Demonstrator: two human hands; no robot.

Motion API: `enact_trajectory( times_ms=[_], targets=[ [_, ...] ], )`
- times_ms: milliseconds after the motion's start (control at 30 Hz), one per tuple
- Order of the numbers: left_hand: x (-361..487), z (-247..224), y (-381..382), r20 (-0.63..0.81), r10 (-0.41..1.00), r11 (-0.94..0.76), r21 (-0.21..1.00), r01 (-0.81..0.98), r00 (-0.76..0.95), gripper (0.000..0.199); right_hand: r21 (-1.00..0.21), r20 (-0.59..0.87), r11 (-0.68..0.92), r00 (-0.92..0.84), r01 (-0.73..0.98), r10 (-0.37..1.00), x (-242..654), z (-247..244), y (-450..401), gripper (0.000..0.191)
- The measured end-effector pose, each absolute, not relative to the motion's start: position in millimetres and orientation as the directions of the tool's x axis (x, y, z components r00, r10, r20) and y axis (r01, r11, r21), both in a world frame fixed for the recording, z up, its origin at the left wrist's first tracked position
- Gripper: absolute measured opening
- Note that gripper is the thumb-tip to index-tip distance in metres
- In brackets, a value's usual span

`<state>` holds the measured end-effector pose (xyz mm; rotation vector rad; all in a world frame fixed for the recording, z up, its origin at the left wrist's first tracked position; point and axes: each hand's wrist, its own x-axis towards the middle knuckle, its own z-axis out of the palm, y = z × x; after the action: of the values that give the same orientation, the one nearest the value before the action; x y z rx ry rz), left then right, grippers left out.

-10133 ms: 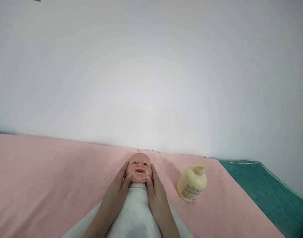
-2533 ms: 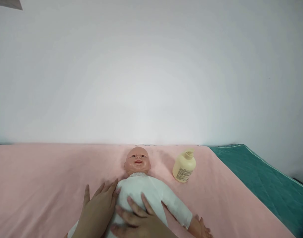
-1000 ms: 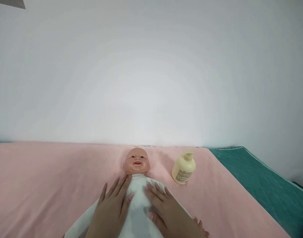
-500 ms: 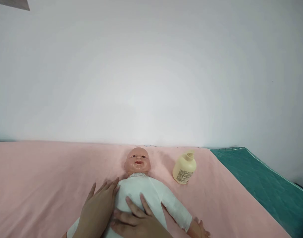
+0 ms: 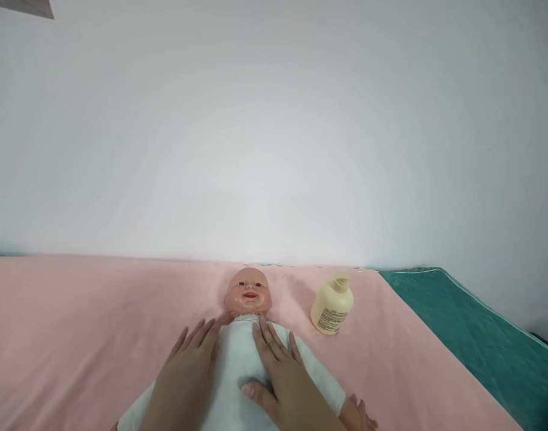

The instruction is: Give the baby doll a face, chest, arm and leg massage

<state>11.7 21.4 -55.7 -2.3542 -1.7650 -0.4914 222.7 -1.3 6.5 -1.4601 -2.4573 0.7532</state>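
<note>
A baby doll (image 5: 240, 359) in a white cloth body lies on its back, head toward the wall. My left hand (image 5: 188, 371) rests along the doll's shoulder and side at the left, fingers stretched toward the neck. Flat on the upper chest at the right lies my right hand (image 5: 285, 374), its fingers pointing up to the collar and its thumb spread out. Neither hand grips anything. The doll's lower body is outside the view.
A pale yellow pump bottle (image 5: 332, 305) stands to the right of the doll's head. Under both is a pink sheet (image 5: 76, 335), with a green mattress (image 5: 475, 335) showing at the right. Behind rises a white wall (image 5: 265, 131).
My right hand has slid from the middle of the doll's chest up to its right-side shoulder and collar. My left hand has shifted slightly along the side near the shoulder.
</note>
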Motion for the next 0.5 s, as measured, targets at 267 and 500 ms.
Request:
enact_trajectory(
  times_ms=[267,500],
  targets=[
    [30,-13,6,0.397,0.624,-0.771,0.172,0.613,0.674,0.033,-0.494,-0.088,0.334,-0.428,0.803,0.899,243,8,1,0.063],
    [54,-30,7,0.274,0.437,-0.876,0.347,0.335,0.857,0.034,-0.524,0.049,0.213,-0.220,0.825,0.974,249,3,7,0.052]
  ],
)
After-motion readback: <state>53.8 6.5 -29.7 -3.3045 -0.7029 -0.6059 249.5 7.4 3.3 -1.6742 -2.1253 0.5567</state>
